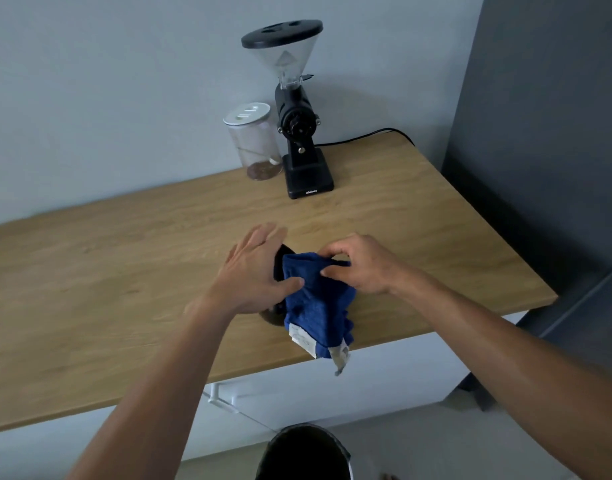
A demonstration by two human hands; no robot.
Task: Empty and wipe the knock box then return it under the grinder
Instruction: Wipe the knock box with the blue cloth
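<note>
A dark knock box (278,268) stands near the front of the wooden counter (124,271), mostly hidden by my hands and a blue cloth (315,306). My left hand (259,271) is against its left side, fingers spread and blurred, thumb on the cloth. With the fingers of my right hand (360,265) I pinch the cloth's top edge over the box. The cloth hangs down past the counter's front edge, its white labels showing. The black grinder (299,133) with a clear hopper stands at the back of the counter.
A clear jar with a white lid (252,140) stands left of the grinder. The grinder's black cable (366,136) runs right along the wall. A dark bin (304,452) stands on the floor below the counter. White drawers (332,389) lie under the counter; a dark grey panel (540,133) rises at right.
</note>
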